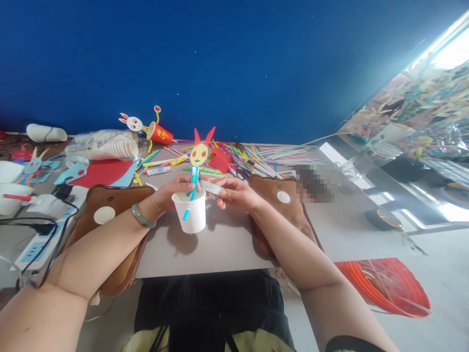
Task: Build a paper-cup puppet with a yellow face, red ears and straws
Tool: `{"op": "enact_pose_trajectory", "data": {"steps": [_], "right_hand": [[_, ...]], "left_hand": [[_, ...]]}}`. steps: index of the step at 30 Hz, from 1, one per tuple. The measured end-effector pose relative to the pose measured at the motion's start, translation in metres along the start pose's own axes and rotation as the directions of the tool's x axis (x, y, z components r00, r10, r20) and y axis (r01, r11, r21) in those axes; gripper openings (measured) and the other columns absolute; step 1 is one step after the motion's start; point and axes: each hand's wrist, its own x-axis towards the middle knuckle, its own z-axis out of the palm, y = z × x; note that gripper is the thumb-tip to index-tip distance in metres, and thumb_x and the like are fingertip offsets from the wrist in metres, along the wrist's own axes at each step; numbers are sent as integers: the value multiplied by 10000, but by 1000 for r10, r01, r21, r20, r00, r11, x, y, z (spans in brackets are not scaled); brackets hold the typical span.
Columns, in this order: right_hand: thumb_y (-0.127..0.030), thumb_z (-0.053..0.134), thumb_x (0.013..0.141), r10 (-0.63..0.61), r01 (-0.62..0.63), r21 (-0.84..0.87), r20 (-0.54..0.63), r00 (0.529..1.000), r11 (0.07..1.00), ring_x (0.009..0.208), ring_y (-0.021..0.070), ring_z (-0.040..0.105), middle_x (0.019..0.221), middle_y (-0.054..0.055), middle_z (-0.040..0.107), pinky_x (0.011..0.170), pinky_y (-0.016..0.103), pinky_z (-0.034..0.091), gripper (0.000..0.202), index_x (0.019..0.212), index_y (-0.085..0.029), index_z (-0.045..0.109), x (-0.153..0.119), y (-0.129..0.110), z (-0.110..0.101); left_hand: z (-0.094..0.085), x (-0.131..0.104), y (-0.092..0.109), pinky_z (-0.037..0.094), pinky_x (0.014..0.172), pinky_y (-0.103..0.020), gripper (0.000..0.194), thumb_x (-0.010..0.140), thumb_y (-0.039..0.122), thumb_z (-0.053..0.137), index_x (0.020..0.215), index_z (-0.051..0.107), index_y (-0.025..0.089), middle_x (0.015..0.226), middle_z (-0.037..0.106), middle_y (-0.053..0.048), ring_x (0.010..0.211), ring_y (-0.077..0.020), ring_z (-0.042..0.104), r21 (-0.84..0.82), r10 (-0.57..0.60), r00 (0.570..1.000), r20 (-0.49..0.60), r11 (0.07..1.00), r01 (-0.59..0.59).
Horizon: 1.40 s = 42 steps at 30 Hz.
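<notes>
A white paper cup (191, 220) hangs tilted slightly above the table, its shadow beneath it. Blue strips (195, 181) rise from its mouth, and a short blue piece (186, 214) sticks out of its side. Above the strips stands a yellow paper face (199, 154) with pink-red pointed ears. My left hand (180, 189) is closed at the cup's far rim, its thumb against the blue strips; some fingers are hidden behind the cup. My right hand (238, 194) pinches a whitish translucent strip (211, 187) just right of the cup; its exact kind is unclear.
Brown padded cushions lie under my left forearm (106, 239) and right forearm (286, 230). Coloured sticks (271, 159), scissors (242, 172) and a finished red cup figure (161, 133) lie along the blue wall. Stacked cups (117, 148) and a power strip (36, 244) are left, a red bin (388, 288) right.
</notes>
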Motion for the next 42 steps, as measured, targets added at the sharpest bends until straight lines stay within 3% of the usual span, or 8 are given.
{"op": "enact_pose_trajectory", "data": {"steps": [7,14,18,21,28,31,38,42], "right_hand": [[-434,851,691,-64,60,-79,-56,996,995,570,108,653,805,16,713,524,246,558,374,861,-160,662,4,4,2],[-519,796,700,-155,-2,-382,-379,913,924,506,107,592,630,-41,607,511,244,518,408,827,-196,579,9,15,2],[-443,779,693,-324,-53,-657,-438,839,752,540,77,562,943,23,604,504,245,481,318,797,-189,618,11,21,-4],[-417,748,707,-365,-122,-756,-443,819,644,541,68,520,979,37,585,530,253,472,268,781,-185,635,11,21,-9],[-464,725,708,-323,-146,-746,-445,835,650,549,84,546,914,33,594,541,247,461,307,767,-179,627,13,27,-18],[-448,714,706,-313,-161,-759,-439,843,631,586,117,585,851,22,609,569,256,469,283,766,-186,624,15,32,-22],[-387,701,685,-375,-181,-846,-401,836,501,592,110,559,890,23,596,649,287,481,220,749,-185,639,17,31,-25],[-337,695,678,-420,-167,-903,-340,842,396,656,126,544,877,20,577,662,278,459,162,736,-198,635,16,30,-23]], "left_hand": [[-6,3,-4,463,579,-285,317,631,411,805,760,730,131,774,712,-93,620,-176,621,36,22,1000,-18,999,-21],[0,9,-12,459,728,-292,272,680,340,798,857,760,137,880,738,-79,768,-182,636,105,73,960,-271,993,-46],[-7,16,-19,446,797,-294,247,710,363,781,815,748,142,847,732,-59,829,-182,616,308,257,842,-474,945,-115],[-15,18,-17,407,715,-285,237,749,375,737,704,698,146,729,674,-31,727,-160,557,561,428,757,-493,822,-100],[-29,19,1,287,589,-274,312,789,358,650,578,531,161,588,472,20,606,-115,396,823,623,647,-440,568,13],[-42,19,5,250,558,-271,390,767,401,660,536,438,178,547,395,37,573,-103,344,847,637,636,-436,529,50],[-74,12,3,332,591,-256,385,743,521,671,662,591,153,634,539,16,606,-120,454,791,503,733,-459,607,78],[-80,5,10,347,588,-260,372,760,507,659,673,634,147,632,551,11,599,-125,464,870,451,803,-389,466,159]]}}
